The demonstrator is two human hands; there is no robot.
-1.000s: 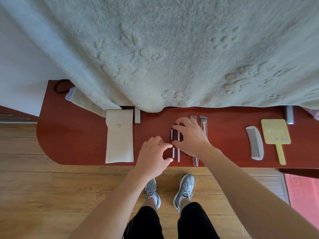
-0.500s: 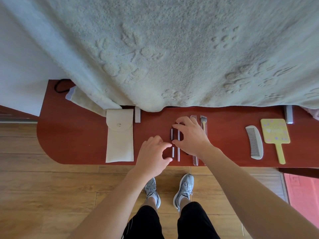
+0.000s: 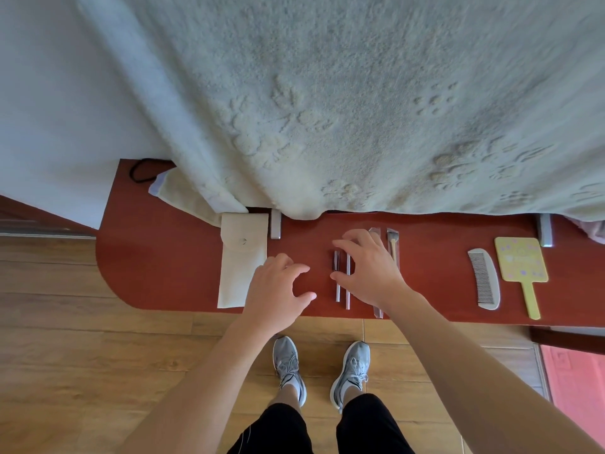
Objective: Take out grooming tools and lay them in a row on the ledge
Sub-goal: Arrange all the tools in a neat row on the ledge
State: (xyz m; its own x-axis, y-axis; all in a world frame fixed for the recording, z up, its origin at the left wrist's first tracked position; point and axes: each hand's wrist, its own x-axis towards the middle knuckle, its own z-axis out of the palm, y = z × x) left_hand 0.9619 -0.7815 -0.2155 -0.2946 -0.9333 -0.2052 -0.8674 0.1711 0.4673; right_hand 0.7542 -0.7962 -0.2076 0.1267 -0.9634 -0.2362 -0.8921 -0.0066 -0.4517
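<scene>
The left hand (image 3: 278, 286) has drawn back a little toward the pouch (image 3: 240, 267). One second ago its forefinger and thumb were at the two thin metal tools (image 3: 338, 290); now there is bare wood between them and the hand. Its fingers are loosely curled and hold nothing. The right hand (image 3: 370, 273) has almost not moved. It is arched over the same two tools with the fingers spread, and the tips of thumb and forefinger are touching them or just beside them. They do not close round the tools, so I take this as nudging and not as a grip.

The metal tools lie flat on the ledge (image 3: 163, 257), side by side and nearly parallel, their length pointing from the blanket (image 3: 327, 109) toward the person. Just right of them, partly under the right hand, are two more tools in clear sleeves (image 3: 376, 309). Well apart to the right lie the comb (image 3: 484, 280) and the hand mirror (image 3: 520, 260).

In my judgement the left hand has finished its part of the straightening, and the row is close to complete. Whether the pouch still has something inside, I cannot tell, because its flap is closed
</scene>
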